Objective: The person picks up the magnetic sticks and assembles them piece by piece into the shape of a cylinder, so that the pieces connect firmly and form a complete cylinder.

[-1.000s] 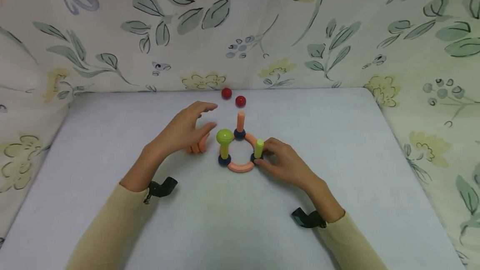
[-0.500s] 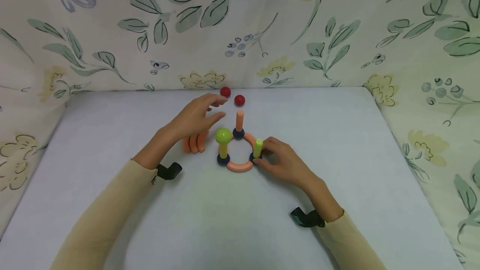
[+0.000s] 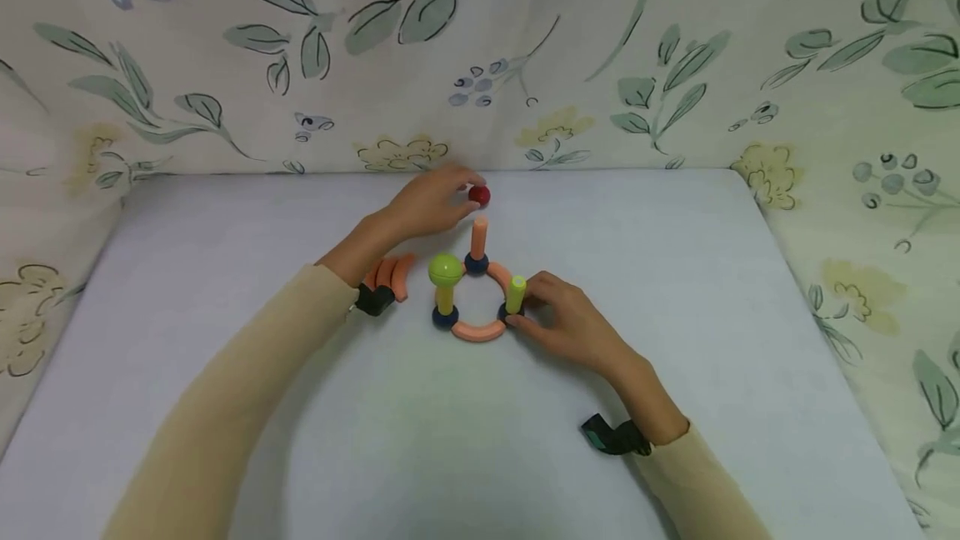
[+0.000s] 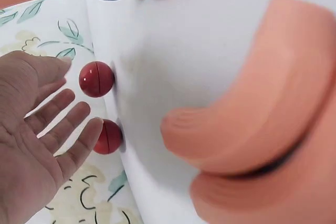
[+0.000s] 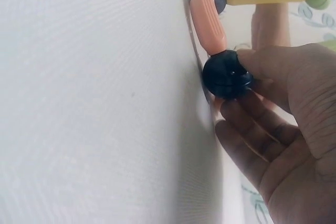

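Note:
My left hand point(image 3: 433, 200) reaches to the table's far side, its thumb and fingers spread near a red ball point(image 3: 479, 196). In the left wrist view a gap separates the hand from that red ball point(image 4: 96, 79). A second red ball point(image 4: 110, 137) is partly covered by a finger there, and the hand hides it in the head view. With thumb and fingers, my right hand point(image 3: 566, 319) pinches a dark blue ball point(image 5: 227, 75) at the ring's right corner. From this ball stands a yellow-green rod point(image 3: 516, 294). Curved orange pieces point(image 3: 478, 332) join the ring's dark blue balls.
A yellow rod point(image 3: 446, 300) topped by a green ball point(image 3: 446, 269) rises at the ring's left corner. An orange rod point(image 3: 479, 237) stands at its back corner. Several loose curved orange pieces point(image 3: 390, 275) lie left of the ring, partly under the left wrist. A floral cloth point(image 3: 562, 65) hangs behind.
My left hand has moved away from me and rightward, from above the loose orange pieces to the red balls, covering one in the head view. My right hand stays at the ring's right corner.

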Demonstrator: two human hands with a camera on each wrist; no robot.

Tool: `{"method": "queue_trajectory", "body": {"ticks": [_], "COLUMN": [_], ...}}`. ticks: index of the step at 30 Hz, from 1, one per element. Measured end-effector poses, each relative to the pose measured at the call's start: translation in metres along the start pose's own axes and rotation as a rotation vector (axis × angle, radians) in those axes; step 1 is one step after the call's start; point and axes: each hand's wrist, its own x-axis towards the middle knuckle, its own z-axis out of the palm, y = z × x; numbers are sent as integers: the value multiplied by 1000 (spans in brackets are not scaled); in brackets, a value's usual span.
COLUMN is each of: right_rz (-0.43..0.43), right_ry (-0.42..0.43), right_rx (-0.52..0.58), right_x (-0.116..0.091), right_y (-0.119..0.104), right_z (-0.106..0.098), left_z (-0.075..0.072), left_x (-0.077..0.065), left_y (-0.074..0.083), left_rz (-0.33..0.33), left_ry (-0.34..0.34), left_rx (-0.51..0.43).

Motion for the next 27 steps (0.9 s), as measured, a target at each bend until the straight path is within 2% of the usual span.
{"method": "queue_trajectory", "body": {"ticks": [6, 12, 17, 23, 27], "right_rz": [-16, -11, -22, -33, -28], "right_ry": [12, 14, 17, 19, 14], "right_rx": [8, 3, -1, 4, 5], "right_x": [-1, 0, 0, -1, -1], "right_y": [-1, -1, -2, -2, -2], "right_z": [1, 0, 1, 0, -1], "left_z": [5, 6, 6, 2, -6], "left_x": [11, 14, 8, -4, -17], "left_y": [4, 3, -2, -4, -3], "left_rz": [25, 19, 13, -16, -49], "left_ry": [-32, -68, -89, -108, -54], "left_rx": [117, 130, 131, 74, -36]}}
